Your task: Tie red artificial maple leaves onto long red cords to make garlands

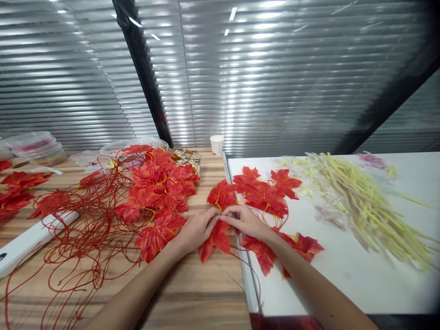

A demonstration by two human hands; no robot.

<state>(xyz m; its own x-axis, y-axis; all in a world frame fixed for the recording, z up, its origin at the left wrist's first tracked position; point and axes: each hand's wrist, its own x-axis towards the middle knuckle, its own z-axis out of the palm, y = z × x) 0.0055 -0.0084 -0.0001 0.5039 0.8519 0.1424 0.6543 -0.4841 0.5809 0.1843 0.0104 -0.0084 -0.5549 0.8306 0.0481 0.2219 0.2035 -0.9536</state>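
Beside the counter edge, bare wood nearby, left hand and right hand pinch a yellow stem, grips narrow.

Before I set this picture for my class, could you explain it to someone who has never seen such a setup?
There is no machine here, only a person's bare left hand and right hand. The single picture comes from a camera worn on the head, looking forward and down.

A wood-grain table lies to the left, a white tabletop to the right. On the wood are tangled red cords, a cluster of red leaves and a paper cup; on the white, more leaves and pale yellow strands.

Both hands' grips meet at the yellow stem of a red leaf; exactly what each fingertip pinches is too small to tell.
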